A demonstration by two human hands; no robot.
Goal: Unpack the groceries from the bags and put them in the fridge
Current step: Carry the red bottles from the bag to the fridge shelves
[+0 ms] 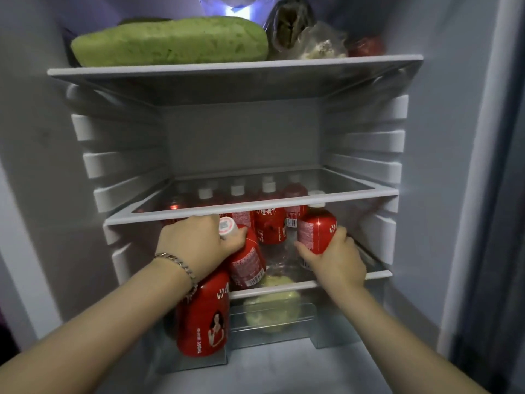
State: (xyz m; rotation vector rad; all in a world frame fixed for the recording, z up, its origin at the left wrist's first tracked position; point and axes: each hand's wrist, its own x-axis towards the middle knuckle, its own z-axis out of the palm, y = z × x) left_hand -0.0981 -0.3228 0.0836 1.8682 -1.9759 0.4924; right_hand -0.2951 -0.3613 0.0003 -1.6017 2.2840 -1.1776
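Both of my hands reach into the open fridge at its lower shelf (284, 288). My left hand (196, 243), a chain bracelet on its wrist, grips a tilted red bottle (247, 263) just below its white cap. A second red bottle (203, 319) hangs upright under that wrist, in front of the shelf edge; what holds it is hidden. My right hand (338, 260) is closed around the base of another red bottle (316, 229), leaning at the shelf's right side. Several more red bottles (270, 227) stand upright at the back.
An empty glass shelf (255, 208) sits just above my hands. The top shelf (227, 66) carries a long green gourd (170, 41), plastic bags of food (301, 35) and a red item (366, 46). Pale green vegetables (272, 311) lie in the clear drawer below.
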